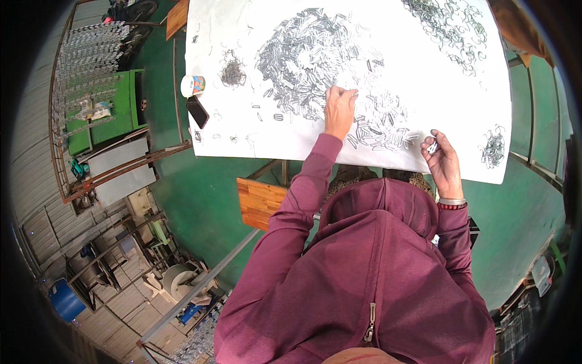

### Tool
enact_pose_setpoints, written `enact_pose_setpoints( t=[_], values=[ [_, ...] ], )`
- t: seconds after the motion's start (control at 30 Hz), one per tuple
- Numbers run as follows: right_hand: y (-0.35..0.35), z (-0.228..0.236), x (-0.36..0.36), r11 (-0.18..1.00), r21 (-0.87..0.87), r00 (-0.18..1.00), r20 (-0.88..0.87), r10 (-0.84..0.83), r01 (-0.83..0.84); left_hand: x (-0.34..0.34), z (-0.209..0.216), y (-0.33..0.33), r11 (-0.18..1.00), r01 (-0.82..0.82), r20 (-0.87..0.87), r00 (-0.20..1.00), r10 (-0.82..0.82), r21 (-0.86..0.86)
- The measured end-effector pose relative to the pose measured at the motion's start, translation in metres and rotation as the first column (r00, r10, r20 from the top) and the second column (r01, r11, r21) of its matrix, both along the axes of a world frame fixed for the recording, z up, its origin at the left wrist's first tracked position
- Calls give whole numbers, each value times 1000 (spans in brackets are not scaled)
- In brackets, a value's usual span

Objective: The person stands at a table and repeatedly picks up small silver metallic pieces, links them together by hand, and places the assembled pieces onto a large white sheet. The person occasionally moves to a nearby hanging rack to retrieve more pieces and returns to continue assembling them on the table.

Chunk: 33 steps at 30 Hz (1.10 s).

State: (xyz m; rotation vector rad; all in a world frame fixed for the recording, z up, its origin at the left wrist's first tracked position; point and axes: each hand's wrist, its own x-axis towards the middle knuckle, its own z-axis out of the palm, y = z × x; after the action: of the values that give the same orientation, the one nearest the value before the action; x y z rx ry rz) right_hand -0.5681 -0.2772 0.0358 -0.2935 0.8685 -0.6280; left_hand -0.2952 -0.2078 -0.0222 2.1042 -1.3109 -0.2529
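A wide heap of small, narrow, looped metal pieces [297,67] covers the middle of a white-topped table [242,142]. At its right edge my left hand [340,113] reaches in, thumb and fingers bent together; whatever is between the fingertips is too small to make out. My right hand [443,162] is held near the table's front edge, fingers curled round a few small metal pieces [432,146] that show by the thumb. Between the hands lies a looser spread of similar pieces [382,130].
Curved dark metal pieces [454,30] are scattered at the far right, with a small pile [493,148] at the near right corner. At the left are a tangled dark clump [233,73], a white tub [193,86] and a black phone [197,113]. A wooden stool [260,203] stands left of me.
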Motion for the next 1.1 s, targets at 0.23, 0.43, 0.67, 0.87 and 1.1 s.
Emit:
enact_pose_setpoints(
  t=[0.23,0.43,0.67,0.87,1.1],
  values=[
    [6,10,2,999,-13,999,16,29,-29,8,-16,-54,992,74,97,992,-84,103],
    [10,3,23,997,75,994,111,17,-26,7,3,-46,998,-26,-285,958,42,60],
    [13,-2,70,929,367,991,90,-95,56,-40,58,-12,989,147,-396,906,-149,-35],
    [7,-30,32,952,305,963,243,-118,40,-6,1,-55,977,188,125,972,-200,98],
    [-2,-24,-4,957,250,979,99,-178,149,-19,-5,4,903,337,221,890,-398,267]
  ],
)
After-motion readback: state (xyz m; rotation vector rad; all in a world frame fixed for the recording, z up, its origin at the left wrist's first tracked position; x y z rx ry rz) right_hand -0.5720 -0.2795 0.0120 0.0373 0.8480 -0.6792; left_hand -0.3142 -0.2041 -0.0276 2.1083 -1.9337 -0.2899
